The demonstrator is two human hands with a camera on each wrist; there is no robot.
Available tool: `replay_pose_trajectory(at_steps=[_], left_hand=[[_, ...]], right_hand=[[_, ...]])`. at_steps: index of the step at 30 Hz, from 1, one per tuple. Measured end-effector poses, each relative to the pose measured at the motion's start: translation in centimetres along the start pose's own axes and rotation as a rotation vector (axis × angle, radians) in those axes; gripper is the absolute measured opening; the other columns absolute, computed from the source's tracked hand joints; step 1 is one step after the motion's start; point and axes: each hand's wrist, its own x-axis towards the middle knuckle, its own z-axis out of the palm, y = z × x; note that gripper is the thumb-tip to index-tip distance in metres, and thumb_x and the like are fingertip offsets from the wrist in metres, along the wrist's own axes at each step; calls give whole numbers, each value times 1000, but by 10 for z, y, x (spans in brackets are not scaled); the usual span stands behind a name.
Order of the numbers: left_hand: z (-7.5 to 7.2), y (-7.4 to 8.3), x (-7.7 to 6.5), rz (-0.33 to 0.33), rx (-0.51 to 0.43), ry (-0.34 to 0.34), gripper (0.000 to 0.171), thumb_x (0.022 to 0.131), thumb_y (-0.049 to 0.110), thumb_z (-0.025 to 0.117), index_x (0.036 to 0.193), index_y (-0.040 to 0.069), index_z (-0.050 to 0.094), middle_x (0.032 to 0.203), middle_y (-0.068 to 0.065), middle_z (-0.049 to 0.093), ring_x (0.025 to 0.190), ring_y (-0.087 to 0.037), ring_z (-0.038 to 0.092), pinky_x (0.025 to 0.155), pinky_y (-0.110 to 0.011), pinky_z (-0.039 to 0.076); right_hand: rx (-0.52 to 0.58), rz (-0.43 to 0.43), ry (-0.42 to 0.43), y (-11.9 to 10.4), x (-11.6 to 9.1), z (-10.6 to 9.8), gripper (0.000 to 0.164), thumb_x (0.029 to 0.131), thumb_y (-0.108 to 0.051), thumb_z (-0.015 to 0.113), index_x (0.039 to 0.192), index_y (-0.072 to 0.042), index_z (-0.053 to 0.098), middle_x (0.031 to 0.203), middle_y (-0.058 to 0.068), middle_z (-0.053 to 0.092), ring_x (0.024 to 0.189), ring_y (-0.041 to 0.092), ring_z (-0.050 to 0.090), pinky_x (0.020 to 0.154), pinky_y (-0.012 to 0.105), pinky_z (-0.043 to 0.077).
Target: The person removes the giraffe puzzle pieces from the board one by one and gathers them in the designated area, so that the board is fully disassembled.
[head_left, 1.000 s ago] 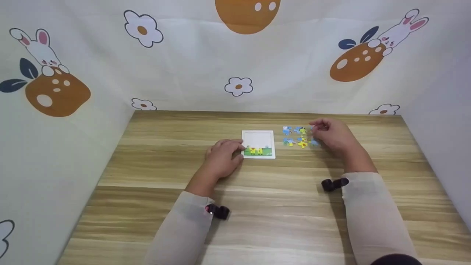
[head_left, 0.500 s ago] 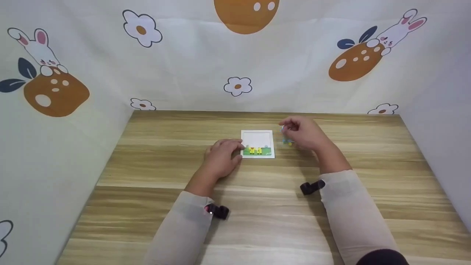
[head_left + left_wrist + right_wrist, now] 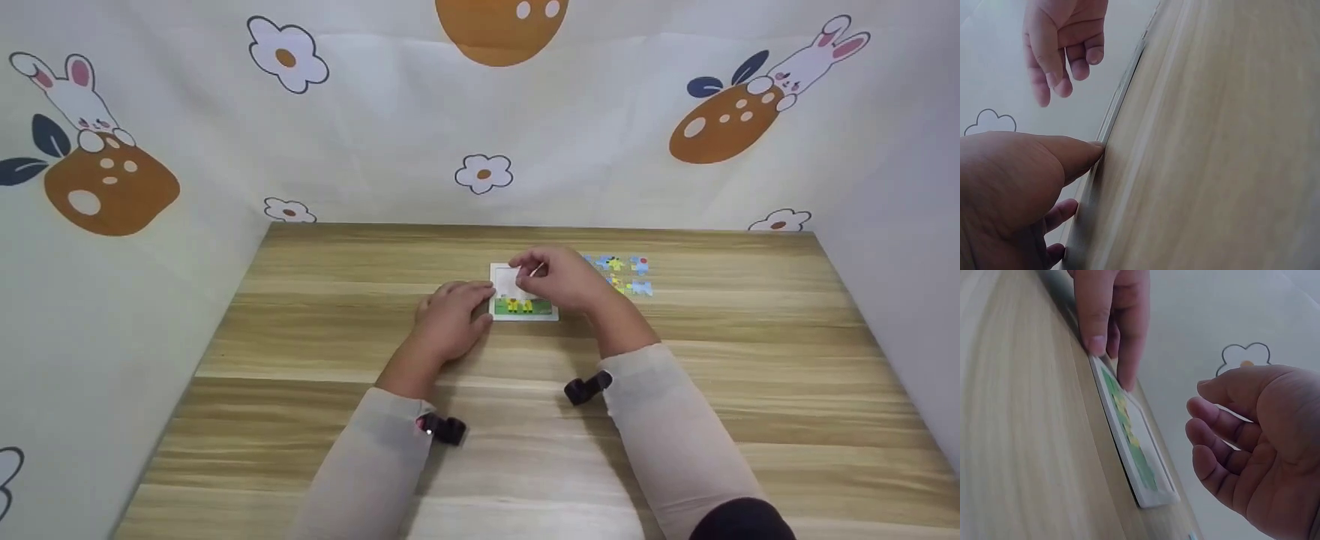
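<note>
One rabbit, perched on a brown fruit, is printed at the far left of the pale cloth behind the table; farther in, the left sleeve is laid along the wood, and a black camera is worn at its cuff; beyond the cuff, the frame's left edge is touched by the left hand, its thumb and forefinger set apart along that side. The frame is placed flat on the table, near the back; its lower part is filled by a green strip with yellow shapes, while the white base is left showing above. Over the frame's right part the right hand is held, clear of the surface; its fingers are bent, and a gap is seen between thumb and forefinger. Just right of the frame, blue and yellow pieces are laid in two rows, partly hidden by that hand; lower down, the right sleeve is stretched across the table; a second rabbit is printed at upper right.
</note>
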Motion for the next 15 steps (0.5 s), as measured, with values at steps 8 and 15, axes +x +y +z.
replay_pose_trajectory(at_steps=[8, 15], left_hand=[[1, -1, 0, 17, 9, 7, 50, 108, 38, 62, 157, 35, 54, 168, 13, 47, 161, -26, 34, 126, -64, 26], [0, -2, -1, 38, 2, 20, 50, 108, 37, 62, 157, 34, 54, 169, 13, 46, 161, -27, 33, 125, -65, 26]], right_hand=[[-18, -26, -61, 6, 6, 21, 35, 95, -12, 74, 129, -9, 73, 118, 8, 75, 102, 23, 71, 89, 34, 58], [-78, -18, -82, 10, 9, 30, 48, 86, -11, 82, 133, -8, 72, 128, 11, 72, 105, 24, 69, 97, 42, 58]])
